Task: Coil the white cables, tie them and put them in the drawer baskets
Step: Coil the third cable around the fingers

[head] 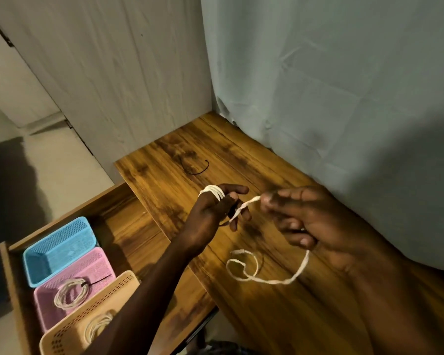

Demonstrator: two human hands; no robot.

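Note:
A white cable (264,280) runs across the wooden table. Several turns of it are wound around the fingers of my left hand (210,216). From there it stretches to my right hand (300,216), which pinches it between thumb and fingers. The loose tail loops on the table below my right hand. A black tie (195,167) lies on the table farther back. In the open drawer stand a blue basket (57,247), a pink basket (87,267) with a tied white coil (71,294), and a beige basket (69,329) with another coil (98,326).
The wooden table (241,155) sits in a corner between a pale wall at the left and a grey curtain (344,98) at the right. The drawer (18,290) is pulled out at the lower left, beside the floor.

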